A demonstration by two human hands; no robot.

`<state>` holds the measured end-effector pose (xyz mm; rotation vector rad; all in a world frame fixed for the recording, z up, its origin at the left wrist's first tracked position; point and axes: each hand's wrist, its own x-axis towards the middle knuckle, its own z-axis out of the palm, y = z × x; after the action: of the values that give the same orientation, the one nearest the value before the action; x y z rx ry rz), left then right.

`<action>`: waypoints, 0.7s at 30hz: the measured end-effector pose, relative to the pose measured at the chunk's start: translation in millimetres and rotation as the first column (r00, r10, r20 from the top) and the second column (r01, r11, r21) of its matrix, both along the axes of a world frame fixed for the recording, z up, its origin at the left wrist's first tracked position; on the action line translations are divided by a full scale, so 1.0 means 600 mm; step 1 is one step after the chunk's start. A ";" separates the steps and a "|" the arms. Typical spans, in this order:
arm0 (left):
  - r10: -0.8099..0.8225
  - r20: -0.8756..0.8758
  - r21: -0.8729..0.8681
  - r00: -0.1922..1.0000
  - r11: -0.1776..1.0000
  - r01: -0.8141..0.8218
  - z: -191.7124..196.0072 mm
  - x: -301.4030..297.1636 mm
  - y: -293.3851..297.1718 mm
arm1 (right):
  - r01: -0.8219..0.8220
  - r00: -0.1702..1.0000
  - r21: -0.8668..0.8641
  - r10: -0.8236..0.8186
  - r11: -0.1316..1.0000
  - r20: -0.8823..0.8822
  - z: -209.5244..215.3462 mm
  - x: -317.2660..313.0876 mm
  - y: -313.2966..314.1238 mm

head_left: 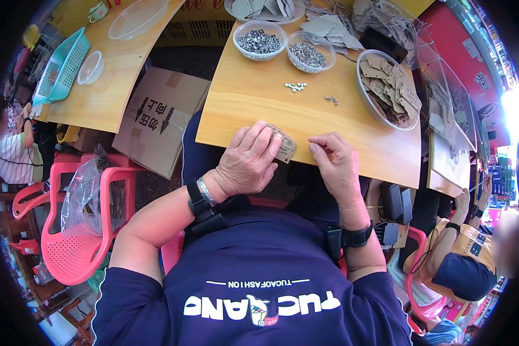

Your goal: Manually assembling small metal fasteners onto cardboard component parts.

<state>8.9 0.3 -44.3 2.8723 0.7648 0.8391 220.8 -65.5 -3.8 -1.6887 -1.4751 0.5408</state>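
My left hand (247, 160) is closed on a small brown cardboard tag (286, 149) at the table's near edge. Its fingers lie over the tag's left part, hiding it; a small dark spot shows near the lower corner. Just right of the tag is my right hand (339, 167), thumb and forefinger drawn together. Whatever sits in that pinch, if anything, is too small to make out. Beyond the hands, a little group of round whitish metal caps (296, 87) lies on the wooden table (254, 104). Several tiny metal pieces (331, 100) are scattered to their right.
Two bowls of small metal parts, a left bowl (260, 56) and a right bowl (311, 68), stand farther back. A white basin (368, 102) of brown tags is at the right. A cardboard box (155, 115) and pink chair (75, 248) are left; another person (461, 259) sits right.
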 end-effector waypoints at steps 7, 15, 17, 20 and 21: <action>-0.007 0.030 0.020 1.000 1.000 0.007 -0.025 -0.009 0.007 | -0.037 0.998 0.010 0.036 0.999 0.042 0.016 0.020 0.031; 0.034 0.078 0.067 0.996 0.997 -0.039 -0.038 -0.002 0.005 | 0.029 0.993 -0.154 -0.010 0.988 0.120 0.009 0.065 0.108; 0.034 0.102 0.054 0.994 0.998 -0.040 -0.037 -0.002 0.006 | 0.029 0.993 -0.156 -0.011 0.987 0.115 0.012 0.066 0.126; 0.050 0.138 0.018 0.989 0.998 -0.053 -0.036 0.000 0.004 | 0.017 0.994 -0.171 0.001 0.985 0.105 0.025 0.061 0.145; 0.061 0.149 -0.002 0.987 0.998 -0.061 -0.035 0.000 0.003 | 0.007 0.992 -0.162 0.013 0.987 0.122 0.026 0.061 0.149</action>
<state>9.0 2.3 -65.5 2.7615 0.8382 1.0485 257.7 23.8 12.0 -1.8752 -1.5562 0.5806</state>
